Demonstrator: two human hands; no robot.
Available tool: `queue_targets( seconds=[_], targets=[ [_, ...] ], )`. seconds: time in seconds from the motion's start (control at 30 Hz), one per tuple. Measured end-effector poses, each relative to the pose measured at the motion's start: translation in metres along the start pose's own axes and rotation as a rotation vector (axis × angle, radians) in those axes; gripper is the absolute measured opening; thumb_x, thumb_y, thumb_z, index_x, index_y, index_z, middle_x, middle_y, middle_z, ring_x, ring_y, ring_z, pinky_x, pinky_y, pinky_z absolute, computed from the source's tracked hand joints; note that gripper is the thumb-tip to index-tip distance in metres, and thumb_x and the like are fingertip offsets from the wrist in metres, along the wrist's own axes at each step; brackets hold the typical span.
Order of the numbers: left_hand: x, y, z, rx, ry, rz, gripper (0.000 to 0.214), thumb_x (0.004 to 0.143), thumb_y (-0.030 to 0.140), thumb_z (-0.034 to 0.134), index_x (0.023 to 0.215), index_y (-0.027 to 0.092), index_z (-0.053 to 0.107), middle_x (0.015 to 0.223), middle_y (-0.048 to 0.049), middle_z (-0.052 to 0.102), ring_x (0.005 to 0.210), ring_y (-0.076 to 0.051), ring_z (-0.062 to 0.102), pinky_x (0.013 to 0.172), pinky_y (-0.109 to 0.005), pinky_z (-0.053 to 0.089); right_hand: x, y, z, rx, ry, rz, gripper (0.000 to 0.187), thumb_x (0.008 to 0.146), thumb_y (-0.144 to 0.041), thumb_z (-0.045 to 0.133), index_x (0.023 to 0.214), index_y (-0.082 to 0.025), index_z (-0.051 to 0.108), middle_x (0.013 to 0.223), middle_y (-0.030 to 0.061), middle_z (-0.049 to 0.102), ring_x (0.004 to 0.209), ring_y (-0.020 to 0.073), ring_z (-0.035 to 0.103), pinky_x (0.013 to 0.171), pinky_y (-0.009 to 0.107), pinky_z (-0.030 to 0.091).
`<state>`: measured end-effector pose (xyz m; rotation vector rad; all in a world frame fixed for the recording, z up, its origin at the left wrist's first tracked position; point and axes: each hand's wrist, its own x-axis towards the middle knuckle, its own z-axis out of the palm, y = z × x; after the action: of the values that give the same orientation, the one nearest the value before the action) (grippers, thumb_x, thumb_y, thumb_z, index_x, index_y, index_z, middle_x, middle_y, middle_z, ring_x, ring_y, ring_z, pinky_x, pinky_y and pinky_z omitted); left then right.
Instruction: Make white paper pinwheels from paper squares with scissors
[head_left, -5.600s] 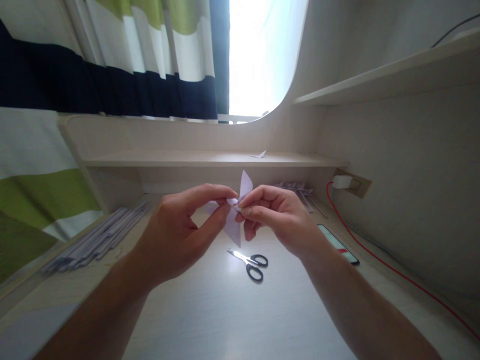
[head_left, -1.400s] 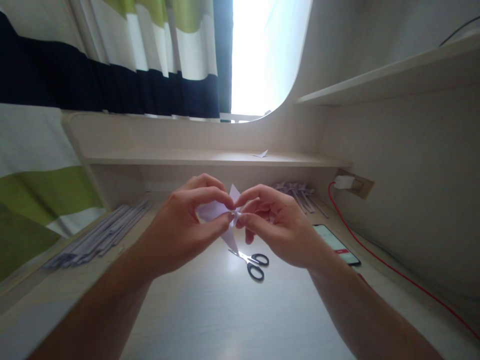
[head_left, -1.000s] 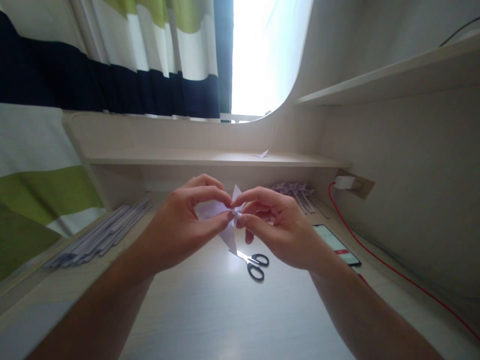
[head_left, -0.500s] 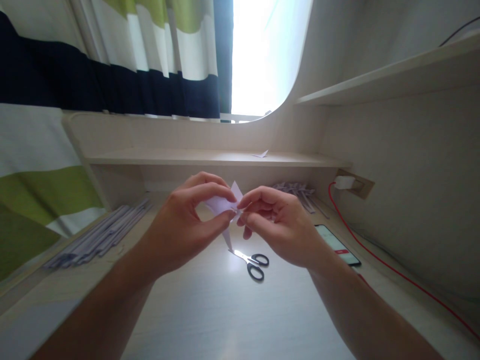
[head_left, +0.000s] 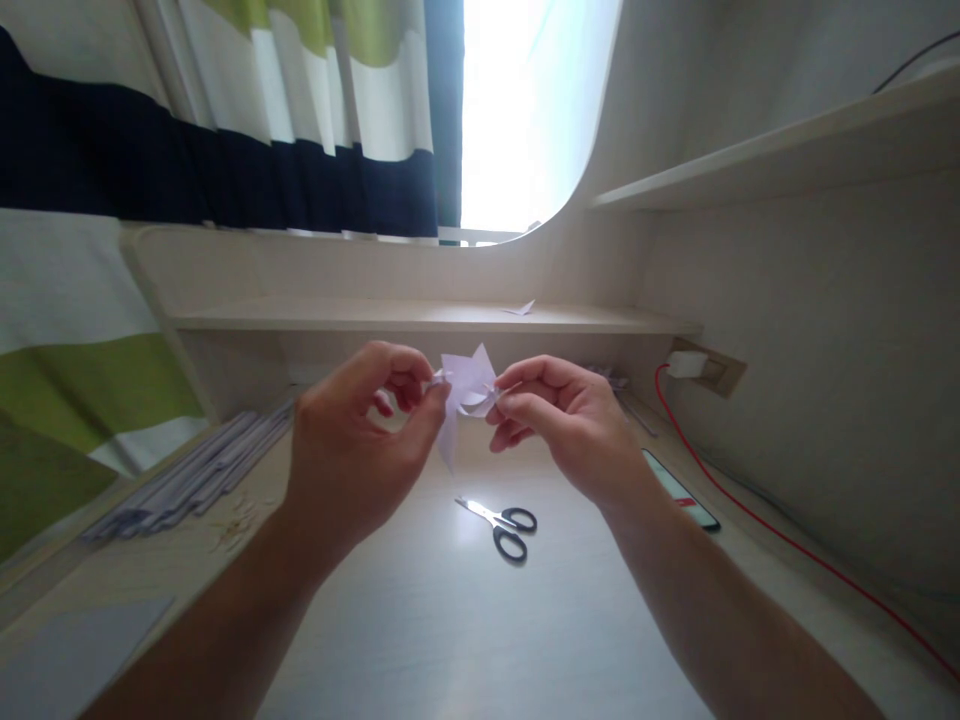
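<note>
Both hands hold a small folded piece of pale lilac paper [head_left: 463, 385] in the air above a light wooden desk [head_left: 450, 620]. My left hand [head_left: 352, 440] pinches its left side between thumb and fingertips. My right hand [head_left: 562, 425] pinches its right side with thumb and forefinger. Pointed flaps of the paper stick up and down between the two pinches. Below the hands, a pair of black-handled scissors [head_left: 499, 522] lies flat on the desk.
A bundle of rolled paper sticks [head_left: 187, 480] lies at the left, small scraps beside it. A phone [head_left: 679, 490] and a red cable [head_left: 757, 510] run along the right wall to a socket [head_left: 694, 365]. A low shelf [head_left: 420, 317] carries a paper scrap [head_left: 519, 308].
Both hands have risen slightly and drawn apart, so more of the folded paper shows between them. The view has tilted a little; the scissors and phone lie unmoved.
</note>
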<state>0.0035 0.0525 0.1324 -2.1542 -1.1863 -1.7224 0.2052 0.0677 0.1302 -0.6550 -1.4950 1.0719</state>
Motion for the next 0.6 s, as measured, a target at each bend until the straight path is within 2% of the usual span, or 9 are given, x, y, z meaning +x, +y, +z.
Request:
queue_targets(
  seconds=[0.13,0.27,0.6],
  targets=[
    [-0.001,0.000,-0.001,0.004,0.007,0.091,0.008,0.092,0.017,0.068,0.092,0.024,0.072,0.075,0.0025,0.064,0.065,-0.013,0.055,0.063,-0.031,0.046,0.000,-0.001,-0.001,0.008,0.008,0.014,0.011,0.083,-0.018,0.076,0.093,-0.016,0.074,0.076,0.0013,0.079,0.058,0.0148,0.075,0.058,0.026,0.062],
    [-0.002,-0.001,-0.001,-0.080,-0.048,0.073,0.012,0.091,0.016,0.069,0.096,0.023,0.078,0.074,0.0019,0.071,0.056,-0.010,0.054,0.053,-0.028,0.041,-0.003,-0.003,0.001,-0.044,-0.014,-0.030,0.010,0.084,-0.018,0.075,0.094,-0.016,0.074,0.079,0.0022,0.080,0.062,0.0148,0.075,0.061,0.027,0.064],
    [0.005,-0.002,0.000,-0.156,-0.182,0.093,0.017,0.090,0.010,0.069,0.098,0.020,0.081,0.084,-0.0015,0.073,0.074,-0.013,0.065,0.065,-0.027,0.050,-0.011,-0.007,0.010,-0.197,-0.039,-0.094,0.009,0.085,-0.013,0.069,0.093,-0.017,0.071,0.080,0.0016,0.076,0.068,0.0153,0.074,0.067,0.029,0.063]
  ],
)
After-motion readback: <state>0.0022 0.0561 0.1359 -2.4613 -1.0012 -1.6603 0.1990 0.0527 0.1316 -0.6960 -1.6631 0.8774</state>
